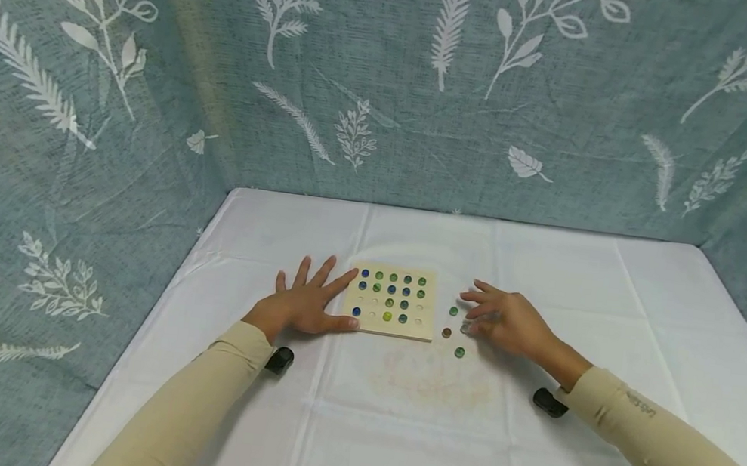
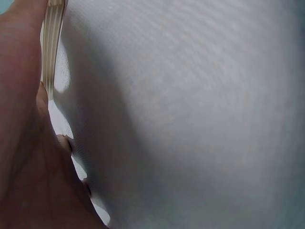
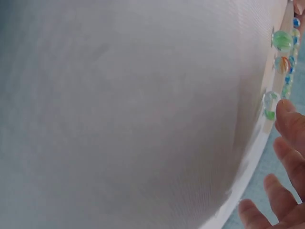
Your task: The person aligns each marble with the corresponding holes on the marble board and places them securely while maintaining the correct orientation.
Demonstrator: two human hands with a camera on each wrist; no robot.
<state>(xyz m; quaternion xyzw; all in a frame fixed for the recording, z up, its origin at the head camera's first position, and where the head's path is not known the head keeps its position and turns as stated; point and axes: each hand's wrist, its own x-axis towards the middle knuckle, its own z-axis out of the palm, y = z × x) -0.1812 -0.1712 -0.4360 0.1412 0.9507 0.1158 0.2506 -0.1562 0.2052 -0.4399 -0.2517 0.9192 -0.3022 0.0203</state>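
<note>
Beside right hand [image 1: 507, 324], sleeve [image 1: 642, 405] writing unreadable.

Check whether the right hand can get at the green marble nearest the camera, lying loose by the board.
Probably yes: the green marble lies bare on the cloth just below the right hand, with nothing between them.

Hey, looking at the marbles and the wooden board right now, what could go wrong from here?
The loose marbles lie free on the smooth white cloth beside the right hand; a brush from its fingers might send them rolling off. The left hand only lies flat against the edge of the wooden board, so a bump may shift it and shake the seated marbles out of their holes. The cloth's creases could also deflect a rolling marble.
</note>
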